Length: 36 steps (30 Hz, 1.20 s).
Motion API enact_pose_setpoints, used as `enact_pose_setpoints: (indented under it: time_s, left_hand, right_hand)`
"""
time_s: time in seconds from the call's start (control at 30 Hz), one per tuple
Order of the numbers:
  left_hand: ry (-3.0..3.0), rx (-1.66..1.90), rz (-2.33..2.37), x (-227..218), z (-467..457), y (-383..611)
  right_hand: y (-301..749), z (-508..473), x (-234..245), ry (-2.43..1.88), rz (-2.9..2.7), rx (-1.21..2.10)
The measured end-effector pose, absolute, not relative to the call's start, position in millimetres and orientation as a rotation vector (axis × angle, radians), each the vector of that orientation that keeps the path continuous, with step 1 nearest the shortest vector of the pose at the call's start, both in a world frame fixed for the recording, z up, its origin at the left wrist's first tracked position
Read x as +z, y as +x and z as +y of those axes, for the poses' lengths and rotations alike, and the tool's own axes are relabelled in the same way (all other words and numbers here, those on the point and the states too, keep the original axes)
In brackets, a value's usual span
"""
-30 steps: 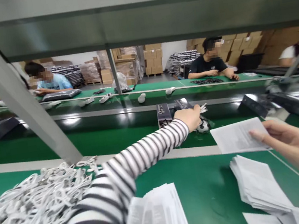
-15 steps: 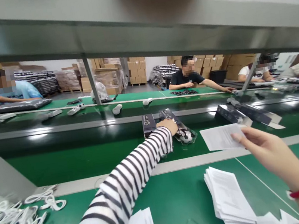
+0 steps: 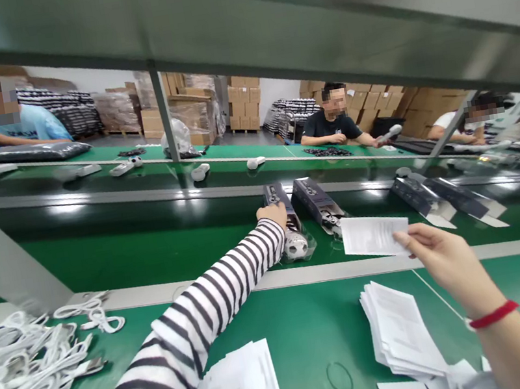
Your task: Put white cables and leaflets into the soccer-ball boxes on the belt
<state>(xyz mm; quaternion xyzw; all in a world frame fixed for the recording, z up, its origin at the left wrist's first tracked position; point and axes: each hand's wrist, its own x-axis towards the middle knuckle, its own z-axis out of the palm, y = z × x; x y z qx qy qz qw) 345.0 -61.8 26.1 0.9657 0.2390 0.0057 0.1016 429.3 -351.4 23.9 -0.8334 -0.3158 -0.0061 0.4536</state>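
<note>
My left hand (image 3: pixel 273 214), in a striped sleeve, is closed over the left edge of a dark printed box (image 3: pixel 275 193); its fingertips are partly hidden. Out of that box's near end sticks a bagged item with a black-and-white football pattern (image 3: pixel 296 245). Just right of it lies a second dark box (image 3: pixel 312 194), a similar patterned item (image 3: pixel 331 217) showing at its open end. Between thumb and fingers, my right hand (image 3: pixel 426 244) pinches a white printed leaflet (image 3: pixel 370 236), held in front of the second box's near end.
Leaflet stacks (image 3: pixel 399 327) (image 3: pixel 244 387) and a rubber band (image 3: pixel 339 378) lie on the green bench. White cables (image 3: pixel 28 382) heap at left. Further open boxes (image 3: pixel 418 196) sit rightward on the belt. A metal post (image 3: pixel 7 254) and overhead shelf (image 3: pixel 234 34) frame the view. Co-workers sit opposite.
My left hand has shifted from the right box to the left one. The right box's item sits further inside. My right hand brought the leaflet slightly left. Across the belt, a co-worker lifted a white device.
</note>
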Motion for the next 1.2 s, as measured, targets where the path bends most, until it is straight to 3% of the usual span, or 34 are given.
enact_pose_setpoints:
  time_s: [0.2,0.33,0.5,0.6,0.8,0.9,1.03,1.2]
  left_hand:
    - [2.075,0.092,0.006,19,-90,324]
    - [1.714,0.192,0.119,-5,-115,321]
    - [1.778,0.147,0.071,-12,-115,307]
    - [2.058,0.268,0.067,6,-98,298]
    - [2.964,0.669,0.044,31,-94,314]
    - [3.206,0.447,-0.065,14,-124,347]
    - [3.161,0.17,0.139,-8,-155,397]
    - [2.93,-0.052,0.453,-12,-150,419]
  right_hand:
    - [413,-330,21,-1.873,-0.747,0.239]
    - [401,-321,19,-1.759,-0.705,0.384]
    - [408,-332,8,-1.725,-0.825,0.709]
    - [435,-347,10,-1.898,-0.901,0.569]
    - [521,-343,18,-2.68,-1.045,-0.494]
    - [553,-309,-5,-2.834,-1.349,-0.351]
    - [587,-265,-32,-2.865,-1.433,-0.109]
    - [629,-271,-17,-2.861,-1.512,0.073]
